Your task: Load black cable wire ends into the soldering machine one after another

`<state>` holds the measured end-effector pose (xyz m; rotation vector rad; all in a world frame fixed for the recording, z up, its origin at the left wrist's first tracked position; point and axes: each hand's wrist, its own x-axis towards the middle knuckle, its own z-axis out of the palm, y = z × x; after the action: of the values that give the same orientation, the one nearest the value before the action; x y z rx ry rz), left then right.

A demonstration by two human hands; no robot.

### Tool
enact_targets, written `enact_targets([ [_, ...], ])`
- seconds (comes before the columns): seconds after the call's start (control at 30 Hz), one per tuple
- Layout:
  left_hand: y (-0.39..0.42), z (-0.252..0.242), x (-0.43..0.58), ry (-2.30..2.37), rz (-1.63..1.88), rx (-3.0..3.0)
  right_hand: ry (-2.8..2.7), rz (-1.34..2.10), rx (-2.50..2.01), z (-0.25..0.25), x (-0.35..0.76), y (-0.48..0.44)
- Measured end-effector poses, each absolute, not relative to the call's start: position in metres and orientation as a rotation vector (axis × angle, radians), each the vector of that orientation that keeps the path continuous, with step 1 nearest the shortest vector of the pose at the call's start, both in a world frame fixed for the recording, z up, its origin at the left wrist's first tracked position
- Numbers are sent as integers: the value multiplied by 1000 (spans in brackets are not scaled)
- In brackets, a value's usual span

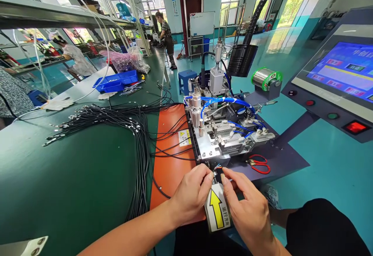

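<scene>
My left hand [194, 188] is closed, thumb and forefinger pinched at the front end of the machine. A black cable [161, 189] runs under that hand, and thin coloured wires [218, 167] fan out beside its fingertips. Close on the right, my right hand [246, 203] has its thumb and forefinger brought together at these wires; its exact grip is partly hidden. Between and below the hands sits a metal block with a white label and yellow arrow [216, 209]. Just beyond stands the machine [224, 131] with silver cylinders and blue air tubes.
A bundle of black cables [141, 162] lies on the green table [87, 178], beside an orange plate [171, 170]. Red-handled cutters [260, 164] rest right of the machine. A solder spool [262, 79], a touchscreen panel [344, 69] and blue bins [116, 81] stand around. Several people work farther back.
</scene>
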<state>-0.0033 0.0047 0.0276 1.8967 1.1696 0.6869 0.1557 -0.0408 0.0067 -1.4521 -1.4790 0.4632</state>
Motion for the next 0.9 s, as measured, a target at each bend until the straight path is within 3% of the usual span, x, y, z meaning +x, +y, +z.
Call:
enact_targets([
  [0.5,6,29,-4,1174,675,1960,-1386,641,-1451,10,152,-33],
  [0.8,6,26,-5,1167,704,1960,-1564,496,-1321,2,150,-32],
  [0.9,6,26,-5,1168,681,1966,-1489,651,-1384,5,159,-33],
])
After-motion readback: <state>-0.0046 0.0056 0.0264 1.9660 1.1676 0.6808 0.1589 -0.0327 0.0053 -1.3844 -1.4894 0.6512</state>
